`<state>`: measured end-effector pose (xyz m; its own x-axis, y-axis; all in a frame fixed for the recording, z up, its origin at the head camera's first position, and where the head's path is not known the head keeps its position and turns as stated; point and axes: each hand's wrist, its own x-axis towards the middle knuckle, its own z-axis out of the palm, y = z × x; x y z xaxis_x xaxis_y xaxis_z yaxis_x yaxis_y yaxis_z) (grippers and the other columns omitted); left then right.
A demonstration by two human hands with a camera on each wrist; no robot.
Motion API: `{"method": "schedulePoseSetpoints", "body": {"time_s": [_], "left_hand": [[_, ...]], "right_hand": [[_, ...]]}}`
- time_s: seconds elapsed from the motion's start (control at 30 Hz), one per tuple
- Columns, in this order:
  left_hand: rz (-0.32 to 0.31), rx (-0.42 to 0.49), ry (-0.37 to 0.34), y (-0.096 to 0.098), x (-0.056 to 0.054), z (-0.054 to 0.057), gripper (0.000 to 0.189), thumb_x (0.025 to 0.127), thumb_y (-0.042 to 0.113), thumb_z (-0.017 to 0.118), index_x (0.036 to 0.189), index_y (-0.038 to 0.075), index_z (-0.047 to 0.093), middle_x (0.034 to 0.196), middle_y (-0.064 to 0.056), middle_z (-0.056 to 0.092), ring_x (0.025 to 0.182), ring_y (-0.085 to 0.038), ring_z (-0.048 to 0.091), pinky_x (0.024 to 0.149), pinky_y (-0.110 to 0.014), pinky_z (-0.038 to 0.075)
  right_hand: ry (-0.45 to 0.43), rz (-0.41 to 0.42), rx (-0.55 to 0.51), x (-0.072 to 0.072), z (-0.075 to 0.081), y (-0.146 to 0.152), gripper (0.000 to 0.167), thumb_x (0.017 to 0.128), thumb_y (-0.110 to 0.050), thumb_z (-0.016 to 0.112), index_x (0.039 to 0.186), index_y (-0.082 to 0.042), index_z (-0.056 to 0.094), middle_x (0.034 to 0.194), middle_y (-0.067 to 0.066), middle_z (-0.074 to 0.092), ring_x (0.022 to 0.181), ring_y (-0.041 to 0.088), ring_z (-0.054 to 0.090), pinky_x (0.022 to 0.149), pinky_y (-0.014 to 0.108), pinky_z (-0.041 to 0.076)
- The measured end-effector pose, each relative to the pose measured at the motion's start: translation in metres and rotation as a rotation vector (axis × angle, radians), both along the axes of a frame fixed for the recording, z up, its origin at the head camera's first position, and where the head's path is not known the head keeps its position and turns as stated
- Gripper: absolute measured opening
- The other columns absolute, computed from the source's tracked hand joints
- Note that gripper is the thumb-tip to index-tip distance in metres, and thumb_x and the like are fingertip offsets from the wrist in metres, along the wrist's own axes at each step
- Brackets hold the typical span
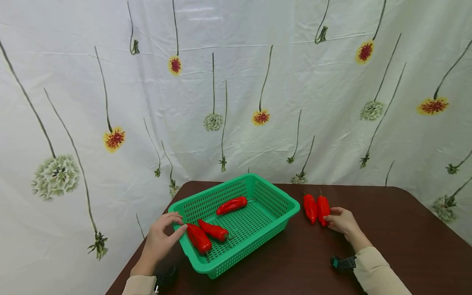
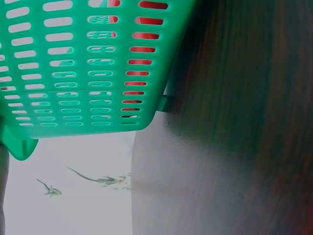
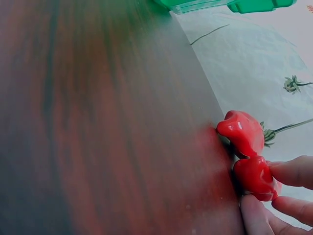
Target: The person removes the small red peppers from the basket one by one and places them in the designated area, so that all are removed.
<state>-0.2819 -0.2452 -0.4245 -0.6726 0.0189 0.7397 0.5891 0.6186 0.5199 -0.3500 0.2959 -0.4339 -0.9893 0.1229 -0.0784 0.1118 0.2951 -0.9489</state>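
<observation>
A green plastic basket (image 1: 236,257) sits on the brown table. Inside it lie three red peppers: one near the back (image 1: 232,205), one in the front left corner (image 1: 199,239) and another beside that (image 1: 214,230). My left hand (image 1: 159,241) grips the basket's left rim; in the left wrist view the slotted wall (image 2: 58,78) hides most of the contents. Right of the basket, two red peppers lie side by side, the left one (image 1: 310,208) untouched. My right hand (image 1: 343,222) pinches the lower end of the right-hand pepper (image 3: 255,177) between thumb and fingers.
The dark table (image 1: 302,258) extends in front of the basket and to the right. Behind it hangs a white cloth (image 1: 236,24) printed with flowers. A dark band (image 1: 343,263) is worn on the right wrist.
</observation>
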Motion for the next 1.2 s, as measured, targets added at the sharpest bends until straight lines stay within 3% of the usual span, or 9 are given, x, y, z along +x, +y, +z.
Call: {"method": "schedulePoseSetpoints", "body": {"time_s": [0.3, 0.7, 0.93, 1.2], "left_hand": [[0.010, -0.008, -0.010, -0.001, 0.001, -0.001, 0.021, 0.081, 0.002, 0.080, 0.083, 0.020, 0.068, 0.104, -0.010, 0.073, 0.110, -0.002, 0.056, 0.095, -0.003, 0.035], [0.002, -0.019, 0.003, -0.001, 0.001, 0.000, 0.022, 0.082, 0.002, 0.079, 0.084, 0.021, 0.068, 0.104, -0.011, 0.072, 0.110, -0.002, 0.057, 0.095, -0.004, 0.036], [0.001, -0.027, 0.012, -0.002, 0.001, -0.002, 0.023, 0.081, 0.000, 0.079, 0.084, 0.019, 0.068, 0.105, -0.013, 0.072, 0.111, 0.000, 0.056, 0.095, -0.003, 0.036], [0.001, -0.030, 0.025, -0.003, 0.000, -0.002, 0.023, 0.080, 0.000, 0.080, 0.084, 0.019, 0.068, 0.103, -0.013, 0.072, 0.109, -0.018, 0.061, 0.095, -0.003, 0.035]], "right_hand": [[0.016, 0.013, -0.008, -0.001, -0.002, 0.000, 0.064, 0.096, -0.004, 0.060, 0.147, 0.016, 0.028, 0.124, 0.031, 0.051, 0.079, 0.007, 0.064, 0.075, 0.026, 0.060], [0.007, -0.024, -0.027, 0.003, 0.007, 0.005, 0.062, 0.096, -0.006, 0.060, 0.146, 0.015, 0.029, 0.106, 0.015, 0.066, 0.078, 0.009, 0.063, 0.074, 0.027, 0.060], [0.035, -0.050, 0.022, 0.006, 0.018, 0.006, 0.058, 0.098, -0.011, 0.056, 0.145, 0.014, 0.032, 0.130, 0.034, 0.053, 0.090, 0.016, 0.065, 0.080, 0.033, 0.060], [0.061, -0.044, 0.058, 0.007, 0.030, -0.003, 0.056, 0.100, -0.016, 0.054, 0.145, 0.011, 0.036, 0.136, 0.032, 0.050, 0.092, 0.015, 0.066, 0.086, 0.036, 0.060]]}}
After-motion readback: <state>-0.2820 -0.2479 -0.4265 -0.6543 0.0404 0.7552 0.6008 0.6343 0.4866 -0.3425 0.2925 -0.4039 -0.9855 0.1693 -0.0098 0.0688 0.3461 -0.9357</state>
